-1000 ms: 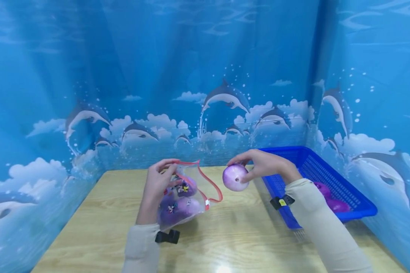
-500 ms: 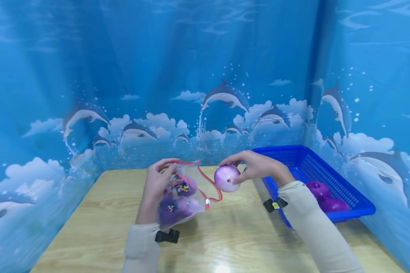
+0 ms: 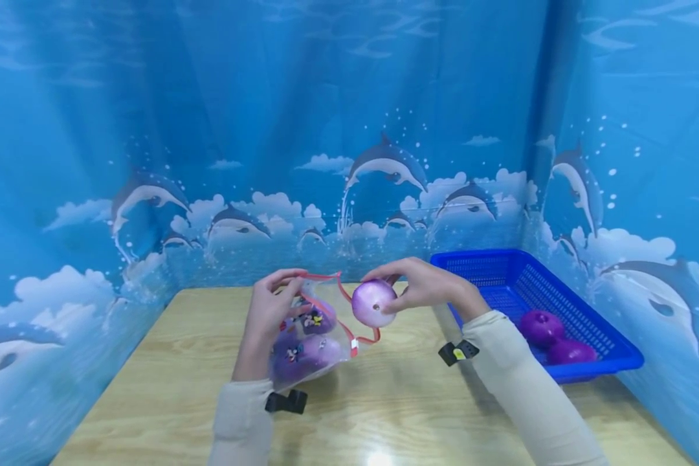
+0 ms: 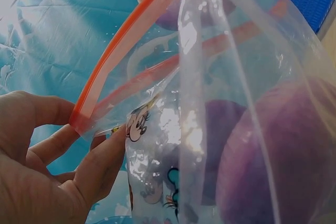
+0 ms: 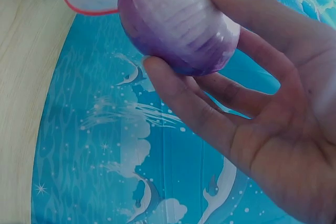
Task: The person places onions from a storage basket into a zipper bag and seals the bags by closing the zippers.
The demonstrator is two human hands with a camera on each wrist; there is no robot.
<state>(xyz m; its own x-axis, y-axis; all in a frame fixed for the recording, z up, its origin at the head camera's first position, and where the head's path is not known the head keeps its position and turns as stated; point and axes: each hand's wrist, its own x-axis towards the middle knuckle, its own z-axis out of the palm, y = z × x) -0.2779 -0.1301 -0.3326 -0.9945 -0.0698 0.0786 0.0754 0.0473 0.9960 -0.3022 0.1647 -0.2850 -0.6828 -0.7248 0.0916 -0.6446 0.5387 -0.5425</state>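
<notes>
My left hand pinches the rim of a clear zip bag with an orange-red seal and printed cartoon figures. Several purple round things lie inside it, seen through the plastic. The bag's mouth is spread and faces right. My right hand grips a purple-and-white onion between thumb and fingers, a small brown spot on its near end. In the head view the onion overlaps the bag's mouth. The right wrist view shows the fingers under the onion and the thumb on its upper side.
A blue plastic basket stands at the right of the wooden table, with two darker purple round things in it. A blue curtain with dolphins hangs behind and at the sides. Each wrist carries a black camera strap.
My right hand has moved left with the onion, from beside the basket to the bag's mouth. The left hand and the bag have stayed almost still.
</notes>
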